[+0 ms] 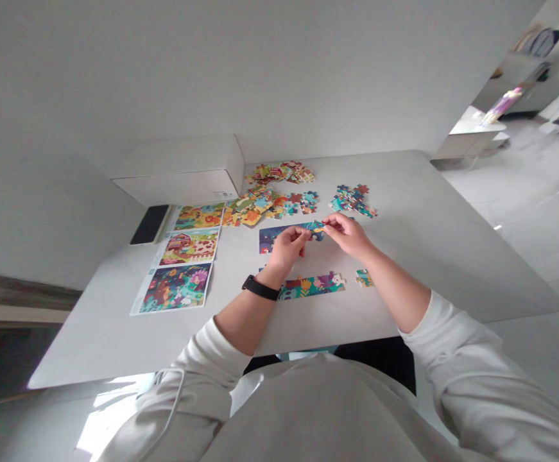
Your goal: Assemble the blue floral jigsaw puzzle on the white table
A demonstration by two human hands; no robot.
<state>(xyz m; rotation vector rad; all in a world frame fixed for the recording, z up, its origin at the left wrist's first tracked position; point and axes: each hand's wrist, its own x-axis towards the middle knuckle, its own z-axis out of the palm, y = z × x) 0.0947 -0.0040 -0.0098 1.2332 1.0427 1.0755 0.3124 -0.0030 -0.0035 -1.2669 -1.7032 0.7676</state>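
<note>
The left hand (289, 249) and right hand (349, 234) pinch a blue-green jigsaw piece (316, 226) between them, above the white surface (356, 308). A floral puzzle strip (310, 287) lies nearer; a dark puzzle section (273, 239) sits just beside the hands. Farther off are picture sheets (178, 289), loose pieces (269, 205) and a white box (178, 170).

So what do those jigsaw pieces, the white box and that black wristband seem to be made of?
The jigsaw pieces look like thick printed card, with a smooth, slightly glossy face and stiff cut edges. The white box looks like matte cardboard, judging by its folded flaps. The black wristband looks like matte rubber or silicone, though it's too small to be sure.
</note>
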